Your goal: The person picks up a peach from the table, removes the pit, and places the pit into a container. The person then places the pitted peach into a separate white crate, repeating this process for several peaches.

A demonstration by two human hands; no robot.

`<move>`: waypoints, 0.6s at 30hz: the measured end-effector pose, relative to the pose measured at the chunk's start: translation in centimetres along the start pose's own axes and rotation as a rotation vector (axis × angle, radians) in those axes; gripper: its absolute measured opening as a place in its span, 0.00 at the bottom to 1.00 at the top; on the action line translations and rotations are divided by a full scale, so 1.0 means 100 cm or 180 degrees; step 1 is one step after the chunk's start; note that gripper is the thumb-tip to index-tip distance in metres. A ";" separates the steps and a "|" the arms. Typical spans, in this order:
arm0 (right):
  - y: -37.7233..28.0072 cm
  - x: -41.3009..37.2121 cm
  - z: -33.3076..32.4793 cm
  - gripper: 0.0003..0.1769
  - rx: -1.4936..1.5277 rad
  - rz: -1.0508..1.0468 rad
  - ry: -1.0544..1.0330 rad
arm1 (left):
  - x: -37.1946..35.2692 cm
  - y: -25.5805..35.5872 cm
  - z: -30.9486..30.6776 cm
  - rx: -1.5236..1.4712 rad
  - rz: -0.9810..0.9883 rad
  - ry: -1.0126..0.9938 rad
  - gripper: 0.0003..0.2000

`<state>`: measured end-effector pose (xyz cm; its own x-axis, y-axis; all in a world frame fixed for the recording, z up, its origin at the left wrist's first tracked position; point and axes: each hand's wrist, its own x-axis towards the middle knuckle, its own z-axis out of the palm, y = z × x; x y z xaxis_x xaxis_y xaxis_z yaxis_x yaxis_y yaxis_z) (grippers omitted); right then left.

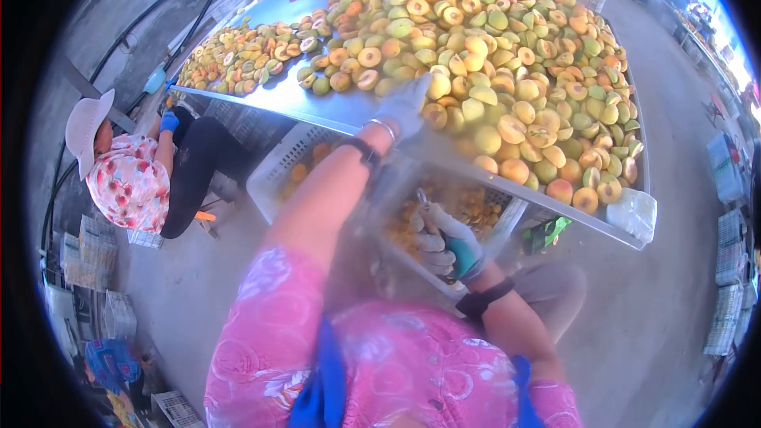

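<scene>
My left hand (403, 108), in a pale glove, reaches over the near edge of a metal table (349, 115). Its fingers stretch out against the pile of halved, peach-like fruit (507, 87), yellow-green with some reddish skin. Haze blurs the fingertips, and no fruit shows plainly in them. Below the table edge, my right hand (450, 242), in a grey and green glove, is closed around a slim metal hand tool (426, 204) whose tip points up and away. Beneath that hand stands a white crate (507, 218) with many yellow fruit pieces inside.
Another white perforated crate (273, 162) with fruit stands left under the table. A clear plastic bag (632, 214) lies at the table's right corner. At left sits a person in a hat and patterned shirt (131, 182). Stacked crates (725, 246) line the right side.
</scene>
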<state>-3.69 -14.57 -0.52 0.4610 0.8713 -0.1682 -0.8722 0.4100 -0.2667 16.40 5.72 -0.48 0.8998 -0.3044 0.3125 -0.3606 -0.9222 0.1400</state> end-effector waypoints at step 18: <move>-0.001 0.015 0.012 0.21 -0.2412 -0.1309 0.1334 | -0.096 0.054 -0.046 -0.3894 -0.0242 0.0115 0.19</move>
<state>-3.15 -13.01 0.35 0.8568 0.4705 -0.2112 -0.3594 0.2510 -0.8988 4.66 4.72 1.57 0.9283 -0.2349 0.2883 -0.3180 -0.0994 0.9429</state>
